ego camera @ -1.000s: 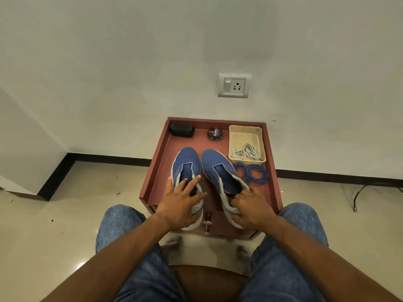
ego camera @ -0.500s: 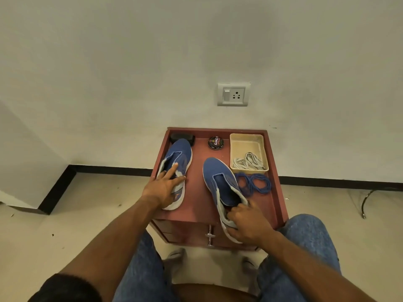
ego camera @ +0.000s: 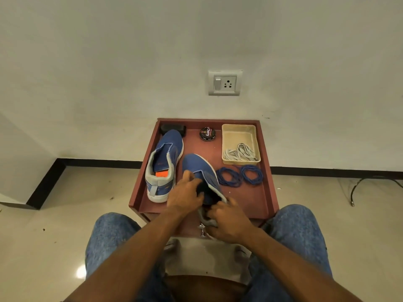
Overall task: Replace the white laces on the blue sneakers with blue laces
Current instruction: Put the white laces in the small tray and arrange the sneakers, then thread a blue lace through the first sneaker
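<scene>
Both blue sneakers are seen without laces on the red tray-topped cabinet. The left sneaker is parked along the left edge of the tray, its toe towards the far left corner, where a black block is partly hidden behind it. The right sneaker is held near the front edge, its heel hanging past that edge towards the lap. Its tongue area is gripped by the left hand, fingers curled over the opening, while the grey heel collar is pinched by the right hand. The white laces are heaped in the cream tray at the far right corner, so removal is judged complete. The two coiled blue laces are laid just in front of that tray, near the right edge, untouched. A polish tin is set by the far edge, between the black block and the cream tray.

The next step is judged to be the threading of a blue lace. Trouble could come from the overhanging heel: if the pinch is loosened, the shoe could be tipped off the front edge. The coils could also be tangled or dragged together if one is pulled by a single end, and the eyelets, hidden under the left hand, could be missed or skipped.
</scene>
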